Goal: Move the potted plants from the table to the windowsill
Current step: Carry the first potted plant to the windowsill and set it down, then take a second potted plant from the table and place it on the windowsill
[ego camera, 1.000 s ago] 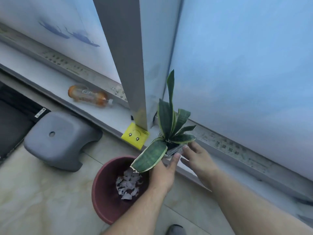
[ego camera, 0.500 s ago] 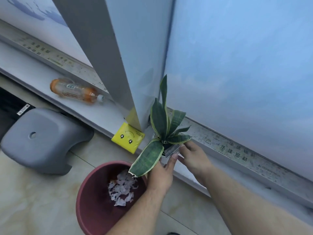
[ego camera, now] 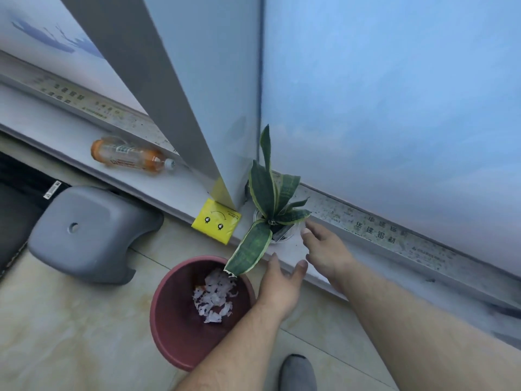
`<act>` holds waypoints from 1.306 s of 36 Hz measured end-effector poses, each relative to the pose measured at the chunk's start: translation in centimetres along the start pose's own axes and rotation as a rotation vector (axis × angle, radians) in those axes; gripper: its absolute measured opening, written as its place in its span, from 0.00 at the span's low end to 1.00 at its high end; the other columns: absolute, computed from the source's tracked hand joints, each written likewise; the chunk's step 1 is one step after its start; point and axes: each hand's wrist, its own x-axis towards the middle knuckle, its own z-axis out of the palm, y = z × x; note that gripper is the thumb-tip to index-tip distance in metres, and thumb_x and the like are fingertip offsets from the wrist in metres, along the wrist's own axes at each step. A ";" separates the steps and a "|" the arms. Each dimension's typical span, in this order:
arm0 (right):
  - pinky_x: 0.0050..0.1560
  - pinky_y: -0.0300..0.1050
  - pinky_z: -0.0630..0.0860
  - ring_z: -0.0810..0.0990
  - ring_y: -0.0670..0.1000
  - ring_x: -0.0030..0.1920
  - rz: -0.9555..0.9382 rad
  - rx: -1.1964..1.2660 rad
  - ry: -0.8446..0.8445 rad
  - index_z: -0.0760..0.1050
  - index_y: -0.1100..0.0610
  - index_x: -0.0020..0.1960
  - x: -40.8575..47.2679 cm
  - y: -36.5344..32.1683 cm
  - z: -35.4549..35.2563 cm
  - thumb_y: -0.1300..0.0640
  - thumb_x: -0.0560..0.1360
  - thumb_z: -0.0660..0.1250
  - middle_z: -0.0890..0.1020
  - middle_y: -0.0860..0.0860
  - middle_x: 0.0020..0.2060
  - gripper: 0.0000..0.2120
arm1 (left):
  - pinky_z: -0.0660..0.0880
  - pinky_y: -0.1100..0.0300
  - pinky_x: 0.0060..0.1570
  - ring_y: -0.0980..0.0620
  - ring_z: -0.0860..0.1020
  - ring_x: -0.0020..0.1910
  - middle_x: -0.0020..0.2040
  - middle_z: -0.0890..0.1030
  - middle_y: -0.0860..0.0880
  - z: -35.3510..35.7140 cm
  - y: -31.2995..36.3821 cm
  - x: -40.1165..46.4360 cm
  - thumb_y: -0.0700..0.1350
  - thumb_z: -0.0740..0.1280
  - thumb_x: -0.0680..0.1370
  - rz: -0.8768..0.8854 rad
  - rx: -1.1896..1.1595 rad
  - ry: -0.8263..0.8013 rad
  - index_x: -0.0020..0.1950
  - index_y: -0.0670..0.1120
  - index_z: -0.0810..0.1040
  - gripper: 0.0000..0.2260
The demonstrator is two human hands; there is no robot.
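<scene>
A small potted plant [ego camera: 267, 201] with dark green, yellow-edged leaves stands upright on the white windowsill [ego camera: 315, 263], beside the grey window post. Its pot is mostly hidden by the leaves. My left hand [ego camera: 282, 286] hovers just below the sill edge, fingers relaxed, touching nothing. My right hand [ego camera: 324, 249] hangs over the sill just right of the pot, fingers loosely spread, apart from the plant.
An orange drink bottle [ego camera: 129, 156] lies on the sill at the left. A yellow tissue pack [ego camera: 215, 221] sits at the post's foot. On the floor stand a dark red bin [ego camera: 174, 320] with white scraps and a grey plastic stool [ego camera: 90, 235].
Both hands held the pot as it came down onto the sill. They have now let go and drawn back a little; the plant stands on its own.
</scene>
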 end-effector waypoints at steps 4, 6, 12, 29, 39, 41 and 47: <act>0.76 0.55 0.65 0.69 0.53 0.75 0.022 -0.022 0.039 0.63 0.56 0.79 -5.1 -1.9 -1.8 0.51 0.84 0.58 0.68 0.52 0.77 0.24 | 0.70 0.59 0.67 0.52 0.74 0.68 0.75 0.70 0.46 -1.0 2.6 -4.9 0.57 0.66 0.80 0.038 0.053 0.025 0.81 0.46 0.55 0.35; 0.76 0.55 0.66 0.69 0.52 0.75 0.019 0.009 0.050 0.64 0.56 0.79 -9.0 -3.7 -3.2 0.51 0.84 0.59 0.69 0.52 0.77 0.24 | 0.67 0.63 0.62 0.55 0.74 0.64 0.70 0.74 0.50 -2.0 5.2 -8.7 0.55 0.66 0.80 0.091 0.082 0.041 0.81 0.47 0.56 0.33; 0.73 0.55 0.70 0.73 0.50 0.70 -0.020 0.088 0.088 0.67 0.56 0.77 -20.8 -9.4 -7.5 0.47 0.82 0.63 0.73 0.51 0.73 0.26 | 0.65 0.60 0.68 0.57 0.72 0.64 0.68 0.72 0.54 -4.5 12.3 -20.1 0.55 0.67 0.80 0.237 0.142 0.024 0.81 0.49 0.55 0.34; 0.76 0.55 0.67 0.70 0.49 0.73 -0.171 0.532 0.514 0.62 0.58 0.79 -59.8 -14.7 -10.6 0.44 0.80 0.65 0.69 0.51 0.76 0.33 | 0.67 0.60 0.64 0.55 0.70 0.71 0.78 0.65 0.51 -10.3 20.0 -53.7 0.58 0.65 0.80 0.716 0.435 -0.332 0.81 0.51 0.56 0.33; 0.76 0.53 0.67 0.71 0.47 0.72 -0.162 0.875 0.962 0.62 0.59 0.79 -77.2 -6.3 -8.1 0.48 0.81 0.65 0.69 0.53 0.76 0.30 | 0.71 0.52 0.69 0.52 0.71 0.71 0.77 0.66 0.52 -4.3 16.0 -66.0 0.56 0.65 0.80 0.919 0.671 -0.656 0.80 0.50 0.58 0.31; 0.76 0.52 0.67 0.69 0.48 0.74 -0.151 0.927 1.035 0.62 0.59 0.79 -80.2 -4.3 -7.3 0.48 0.81 0.65 0.68 0.53 0.77 0.30 | 0.73 0.49 0.68 0.52 0.73 0.70 0.75 0.69 0.52 -2.5 13.8 -68.1 0.55 0.66 0.80 0.911 0.673 -0.738 0.79 0.51 0.60 0.30; 0.76 0.51 0.68 0.69 0.47 0.74 -0.092 1.076 1.296 0.62 0.60 0.79 -90.8 3.6 -2.4 0.49 0.82 0.65 0.68 0.53 0.77 0.30 | 0.74 0.50 0.67 0.57 0.75 0.62 0.70 0.72 0.55 2.5 4.9 -76.9 0.55 0.68 0.79 0.932 0.805 -1.006 0.79 0.52 0.62 0.30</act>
